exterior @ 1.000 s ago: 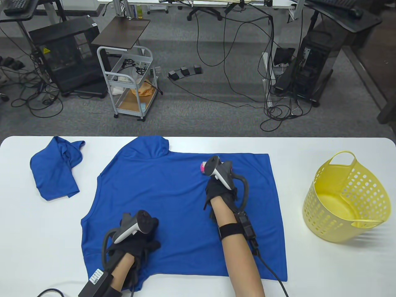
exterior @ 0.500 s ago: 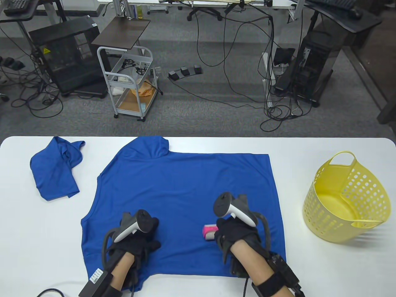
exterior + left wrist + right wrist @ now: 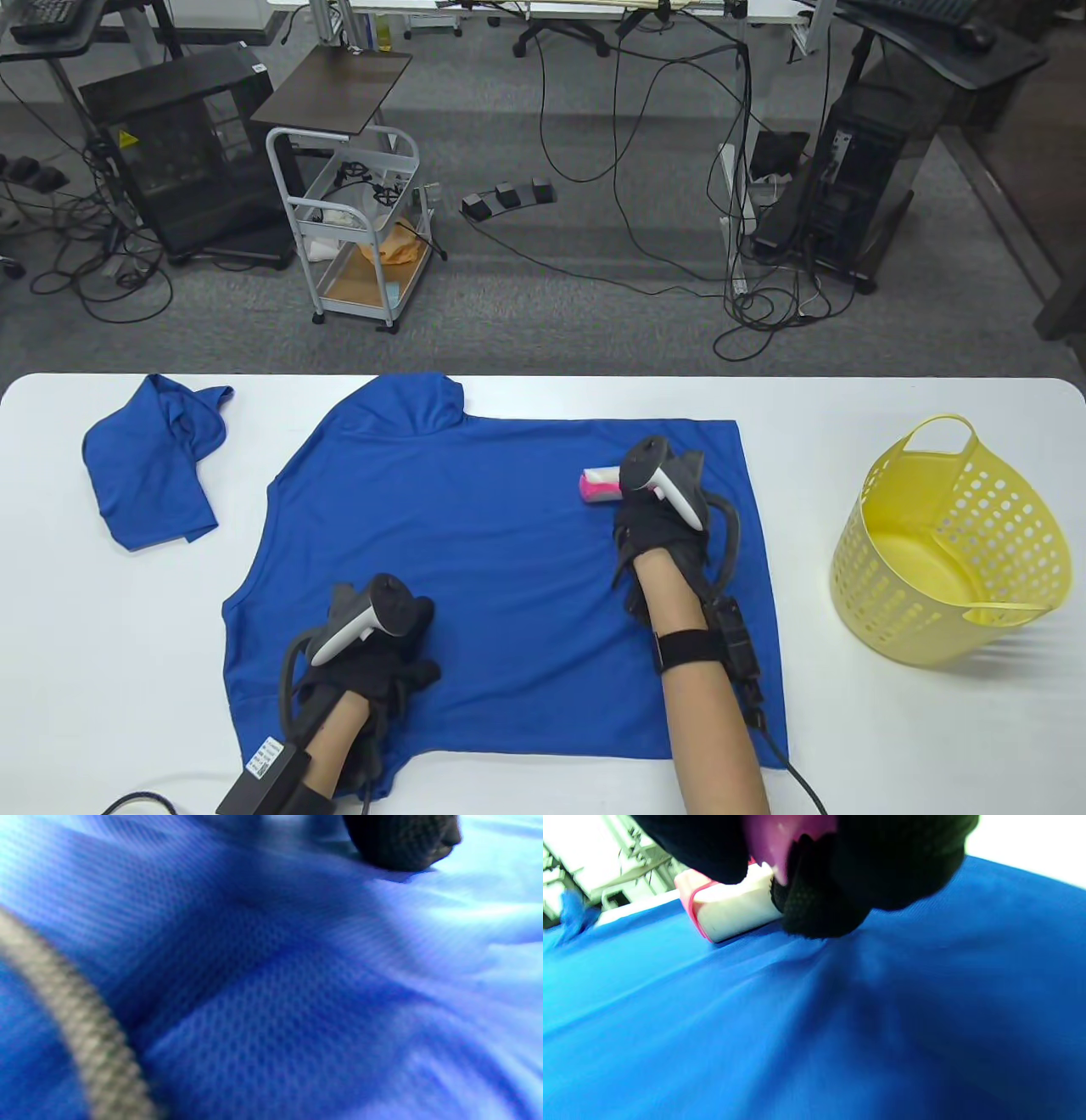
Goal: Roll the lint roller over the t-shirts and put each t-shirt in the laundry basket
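Observation:
A blue t-shirt (image 3: 475,552) lies spread flat across the middle of the white table (image 3: 891,722). My right hand (image 3: 657,509) grips a pink and white lint roller (image 3: 601,486) and holds its white roll (image 3: 734,906) down on the shirt near its far right part. My left hand (image 3: 377,654) rests on the shirt's near left part, and its fingers are mostly hidden under the tracker. In the left wrist view a gloved fingertip (image 3: 403,840) touches the blue fabric (image 3: 271,993). A second blue t-shirt (image 3: 153,463) lies crumpled at the far left.
A yellow perforated laundry basket (image 3: 950,543) stands tilted on the table's right side, with nothing seen inside. Beyond the table's far edge are a white wire cart (image 3: 361,221), floor cables and desks. Glove cables trail off the near edge.
My right hand has run the lint roller from the shirt's far part down toward the near edge and back up to the far right. The left hand has stayed put.

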A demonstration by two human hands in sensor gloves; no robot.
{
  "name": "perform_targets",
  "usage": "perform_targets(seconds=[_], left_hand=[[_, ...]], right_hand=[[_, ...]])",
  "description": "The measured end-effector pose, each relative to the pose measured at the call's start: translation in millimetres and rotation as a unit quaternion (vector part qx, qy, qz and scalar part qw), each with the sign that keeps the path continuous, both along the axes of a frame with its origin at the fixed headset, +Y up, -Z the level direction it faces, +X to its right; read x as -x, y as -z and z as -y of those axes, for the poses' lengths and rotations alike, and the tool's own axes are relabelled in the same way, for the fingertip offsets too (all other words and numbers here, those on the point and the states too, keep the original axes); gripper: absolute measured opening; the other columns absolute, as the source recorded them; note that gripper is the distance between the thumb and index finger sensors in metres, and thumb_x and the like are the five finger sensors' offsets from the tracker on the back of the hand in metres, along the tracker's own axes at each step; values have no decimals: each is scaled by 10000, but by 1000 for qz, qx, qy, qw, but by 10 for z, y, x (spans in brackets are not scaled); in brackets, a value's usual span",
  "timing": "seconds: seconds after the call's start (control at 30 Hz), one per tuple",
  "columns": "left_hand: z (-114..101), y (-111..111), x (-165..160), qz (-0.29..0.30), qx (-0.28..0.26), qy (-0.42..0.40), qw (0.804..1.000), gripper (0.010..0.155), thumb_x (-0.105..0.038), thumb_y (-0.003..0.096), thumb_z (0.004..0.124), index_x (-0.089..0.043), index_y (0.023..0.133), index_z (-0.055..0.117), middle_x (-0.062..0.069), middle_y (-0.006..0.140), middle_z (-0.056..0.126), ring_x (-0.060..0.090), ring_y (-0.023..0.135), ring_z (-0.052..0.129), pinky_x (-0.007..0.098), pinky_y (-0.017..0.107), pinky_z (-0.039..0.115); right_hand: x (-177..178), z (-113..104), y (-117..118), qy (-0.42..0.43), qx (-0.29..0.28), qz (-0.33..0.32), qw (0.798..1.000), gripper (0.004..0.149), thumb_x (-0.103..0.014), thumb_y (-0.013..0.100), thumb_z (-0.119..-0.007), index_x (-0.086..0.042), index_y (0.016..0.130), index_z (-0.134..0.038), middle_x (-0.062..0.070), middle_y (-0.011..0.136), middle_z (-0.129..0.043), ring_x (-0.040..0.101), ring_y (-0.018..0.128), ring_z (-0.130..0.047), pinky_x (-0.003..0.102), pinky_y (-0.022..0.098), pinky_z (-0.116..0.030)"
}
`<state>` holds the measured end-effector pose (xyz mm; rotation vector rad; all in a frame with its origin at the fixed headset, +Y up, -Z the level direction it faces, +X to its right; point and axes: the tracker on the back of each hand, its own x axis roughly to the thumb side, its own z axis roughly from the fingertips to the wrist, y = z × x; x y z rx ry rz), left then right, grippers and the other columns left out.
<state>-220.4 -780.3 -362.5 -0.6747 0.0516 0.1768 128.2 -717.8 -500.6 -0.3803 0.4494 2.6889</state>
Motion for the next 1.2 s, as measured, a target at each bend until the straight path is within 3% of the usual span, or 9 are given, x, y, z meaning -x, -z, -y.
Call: perform_targets(seconds=[0.13,0.27,0.47,0.6,0.73,0.93,1.0,1.1,1.2], left_hand=[[0,-4,7,-1,1,-2,1000,757,-615,468,624,-565,1033,122,-51,1140,-57,491,1039,-26,764,676,227],[-5,3,9,-2,4,-1,1000,758,-616,470,627,-567,1033,122,-51,1139,-60,490,1038,-27,764,678,228],[4,-2,16,1,3,-5,1000,756,-614,473,617,-561,1033,113,-47,1135,-70,494,1031,-40,767,669,218],[5,2,16,1,8,-12,1000,759,-607,477,621,-556,1034,109,-44,1129,-80,495,1023,-56,767,665,206],[12,4,19,1,8,-22,1000,769,-593,474,639,-547,1036,117,-25,1125,-81,503,1010,-64,772,653,195],[15,2,21,1,9,-24,1000,766,-596,474,632,-551,1033,112,-30,1122,-90,496,1007,-75,769,651,184],[19,-2,25,3,10,-26,1000,765,-598,475,627,-549,1033,105,-30,1118,-99,497,1002,-83,768,648,176],[31,-16,38,1,7,-32,999,762,-601,477,621,-551,1032,102,-38,1114,-106,486,998,-100,762,645,157],[29,-11,32,5,16,-30,999,763,-600,482,612,-546,1030,84,-34,1108,-122,490,993,-111,767,645,150]], right_hand=[[-60,32,14,37,0,1,999,562,-356,558,-697,-386,1016,-373,117,920,-711,255,547,-886,315,259,-863],[-84,-235,-574,-44,-19,-60,997,542,-382,520,-754,-290,1000,-520,102,712,-906,162,318,-981,195,70,-893],[-283,-458,-1698,-66,116,-93,987,501,-406,556,-733,-244,1009,-589,112,636,-979,121,246,-1019,143,36,-917],[-364,-451,-2011,-58,108,-97,988,486,-405,550,-752,-225,987,-639,110,557,-1023,102,181,-1046,125,-9,-938],[-382,-376,-1701,-64,72,-55,994,487,-411,567,-714,-262,1010,-580,88,618,-980,122,242,-1020,146,43,-922],[-528,-125,-509,-7,29,34,999,505,-392,577,-654,-330,1032,-444,84,739,-878,187,380,-959,241,151,-888],[-628,21,-258,49,31,49,997,523,-395,578,-638,-366,1029,-373,76,781,-848,195,440,-961,231,136,-893],[-668,130,-156,142,25,90,985,535,-357,574,-663,-393,1020,-369,132,796,-825,281,487,-933,311,164,-876],[-652,50,-297,50,6,48,998,533,-385,562,-666,-385,1017,-388,104,759,-862,239,436,-961,265,124,-891]])
